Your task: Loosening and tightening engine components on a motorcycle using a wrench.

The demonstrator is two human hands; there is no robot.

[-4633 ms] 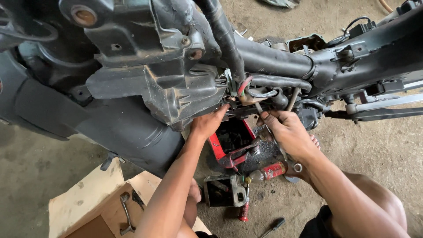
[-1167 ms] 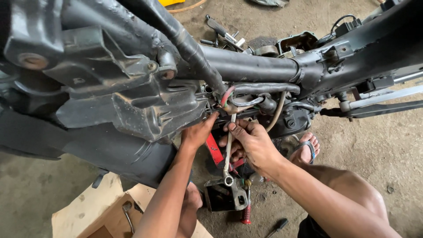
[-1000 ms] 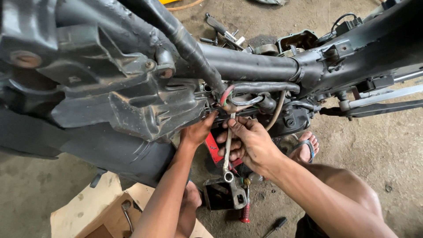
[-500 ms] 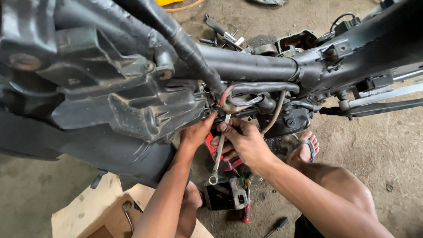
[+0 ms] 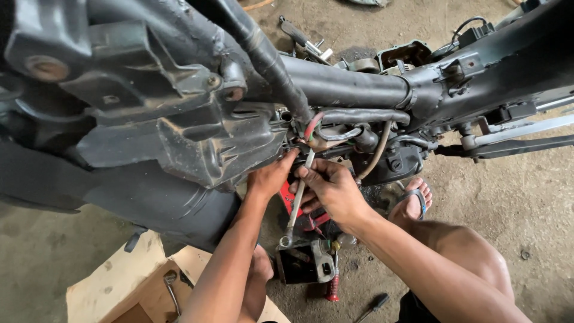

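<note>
My right hand [image 5: 335, 191] is closed around a metal wrench [image 5: 297, 200] whose long axis runs near-to-far up to the motorcycle frame [image 5: 353, 90], while my left hand [image 5: 270, 177] presses fingertips just left of its head.

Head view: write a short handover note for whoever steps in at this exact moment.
Right hand: closed around the shank of a silver wrench, its upper end set up among the hoses under the black motorcycle frame.
Left hand: fingers pressed up at the same spot, beside the wrench head; it grips no tool.
Nearby: red part behind the hands, small black box on the floor, red-handled screwdriver, cardboard box with a spare wrench.
Done: wrench seated. Left: whether the fastener is loose cannot be told.
</note>
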